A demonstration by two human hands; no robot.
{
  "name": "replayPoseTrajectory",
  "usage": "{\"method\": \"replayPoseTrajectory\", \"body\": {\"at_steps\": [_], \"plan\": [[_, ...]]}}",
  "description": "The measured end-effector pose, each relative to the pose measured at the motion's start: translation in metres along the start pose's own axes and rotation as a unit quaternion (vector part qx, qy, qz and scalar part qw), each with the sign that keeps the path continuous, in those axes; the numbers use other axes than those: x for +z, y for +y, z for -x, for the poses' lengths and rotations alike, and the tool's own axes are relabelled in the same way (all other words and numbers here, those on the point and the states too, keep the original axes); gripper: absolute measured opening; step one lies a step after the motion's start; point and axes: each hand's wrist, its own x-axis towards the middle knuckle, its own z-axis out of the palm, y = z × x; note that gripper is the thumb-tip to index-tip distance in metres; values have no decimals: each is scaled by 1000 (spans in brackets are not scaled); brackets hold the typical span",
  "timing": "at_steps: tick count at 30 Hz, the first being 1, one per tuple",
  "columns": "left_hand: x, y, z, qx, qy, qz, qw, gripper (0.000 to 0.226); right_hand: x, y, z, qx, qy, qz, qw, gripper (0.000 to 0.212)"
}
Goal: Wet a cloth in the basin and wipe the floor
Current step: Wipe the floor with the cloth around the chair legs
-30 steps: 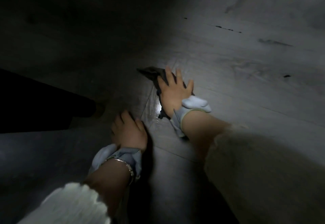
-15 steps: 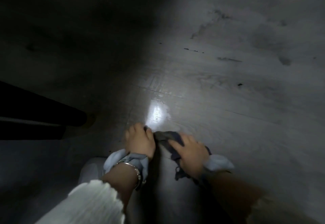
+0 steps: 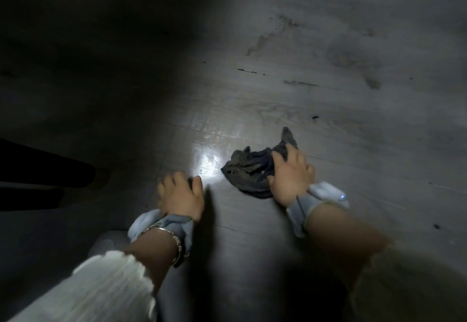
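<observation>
The right hand [image 3: 290,177] is pressing palm-down on the right edge of the cloth [image 3: 249,170], with fingers extended over the fabric and the thumb lying against its near edge; it is pinning the cloth, not enclosing it. The cloth is lying bunched and dark on the floor [image 3: 366,149], spreading out to the left of this hand, with one corner pointing up and away past the fingertips. Further left of the cloth, a bright glare patch [image 3: 207,162] is showing on the boards, which suggests a wet film there. Beyond that patch, the left hand [image 3: 180,195] is resting palm-down on the floor, fingers relaxed and holding nothing; it appears to be bracing the body. Small dark marks [image 3: 249,70] are lying well ahead of both hands, and another speck [image 3: 314,116] is sitting just beyond the cloth's raised corner. The basin is not in view. Judged from this layout, the wiping step is in hand. The next stroke is calling for steady downward pressure while sliding the cloth forward toward those marks; flattening the bunched fabric first would be giving wider contact.
</observation>
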Motion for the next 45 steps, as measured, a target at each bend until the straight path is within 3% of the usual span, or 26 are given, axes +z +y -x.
{"method": "replayPoseTrajectory", "body": {"at_steps": [3, 8, 14, 21, 30, 35, 41, 43, 45], "plan": [[6, 3, -1, 9, -12, -28, 1000, 44, 21, -5, 11, -69, -24, -19, 997, 59], [17, 7, -7, -1, 0, -26, 1000, 44, 69, -32, 39, -133, -34, 58, 989, 83], [11, -4, -20, -88, 35, -13, 995, 53, 80, -81, 9, -223, 8, 70, 972, 64], [0, 18, -76, -53, 36, -12, 998, 57, 28, -111, -87, -203, 43, 48, 977, 51], [1, 79, -147, 9, 16, -65, 998, 72, -64, -101, -244, -26, 54, -2, 998, 45], [-2, 94, -152, -11, 15, -117, 993, 84, -69, -100, -242, -37, 21, -23, 999, 47], [-18, 76, -136, -3, -33, -91, 995, 84, -41, -100, -188, -93, -15, 43, 995, 59], [-19, 63, -121, -22, -45, -95, 994, 88, -16, -107, -148, -133, 36, 54, 989, 62], [-15, 50, -109, -11, -75, -144, 987, 94, 11, -113, -116, -153, 26, 54, 986, 66]]}}
